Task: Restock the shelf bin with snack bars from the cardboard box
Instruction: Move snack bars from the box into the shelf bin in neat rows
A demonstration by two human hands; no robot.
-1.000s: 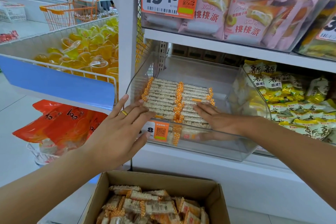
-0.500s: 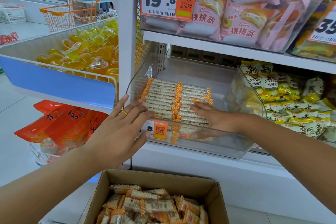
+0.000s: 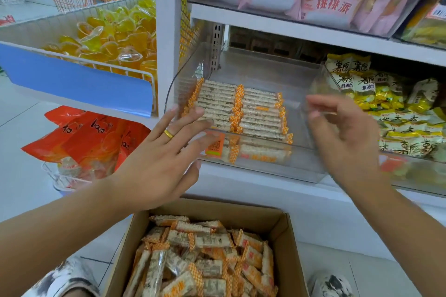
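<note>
Store shelf point(image 3: 313, 31) carries a clear shelf bin point(image 3: 301, 166); snack bars point(image 3: 241, 108) lie in two neat rows inside. Left hand point(image 3: 159, 164) at the bin's front left rim, fingers point(image 3: 190, 116) spread, gripping nothing. Right hand point(image 3: 347, 137) before the bin's right side, fingers loose, empty. Cardboard box point(image 3: 287, 243) of bars below.

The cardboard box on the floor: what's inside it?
The cardboard box holds a loose heap of snack bars in clear wrappers with orange checked ends, lying at all angles. What lies beneath the top layer, and the box's bottom, is covered; its near part is out of frame.
</note>
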